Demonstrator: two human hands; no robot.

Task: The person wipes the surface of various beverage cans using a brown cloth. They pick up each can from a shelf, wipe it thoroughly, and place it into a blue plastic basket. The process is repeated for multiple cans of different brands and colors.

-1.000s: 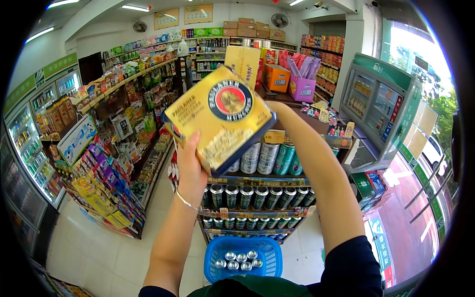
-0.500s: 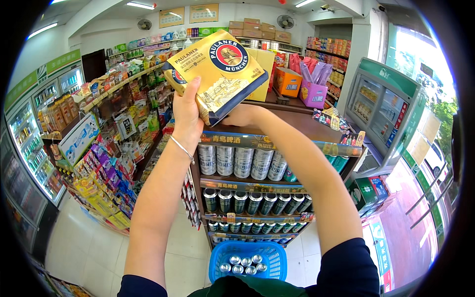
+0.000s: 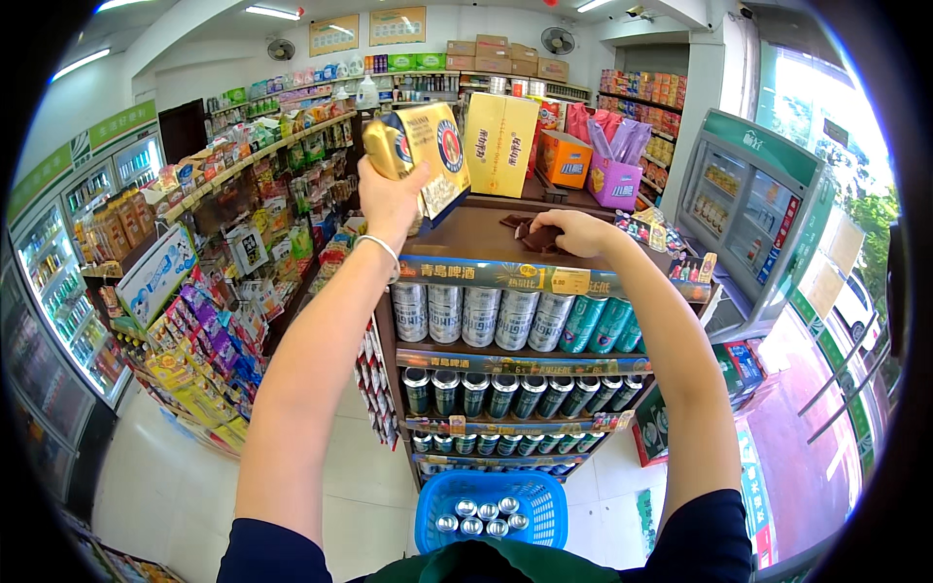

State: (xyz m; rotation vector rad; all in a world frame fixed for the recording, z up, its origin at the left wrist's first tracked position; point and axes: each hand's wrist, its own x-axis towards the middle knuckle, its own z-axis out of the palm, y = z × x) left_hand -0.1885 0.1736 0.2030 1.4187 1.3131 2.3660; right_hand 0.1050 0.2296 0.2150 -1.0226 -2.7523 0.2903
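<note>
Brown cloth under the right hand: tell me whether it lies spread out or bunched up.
Bunched up: the brown cloth shows creases and uneven folds under the right hand.

Rectangular gold carton [image 3: 436, 151], navy along its lower edge, bearing a round red-and-navy emblem [image 3: 450, 147]; crumpled dark-brown item [image 3: 532, 239]; brown desk [image 3: 471, 233]; bright-blue latticed plastic basket [image 3: 492, 483]; cylindrical teal cans [image 3: 581, 324].

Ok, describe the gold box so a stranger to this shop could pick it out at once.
Find the brown shelf unit with rows of cans, mid-picture. Above the left part of its top, the left hand grips the gold box. Unlike the yellow carton standing to its right, it is tilted and carries a round blue-and-red emblem.
</note>
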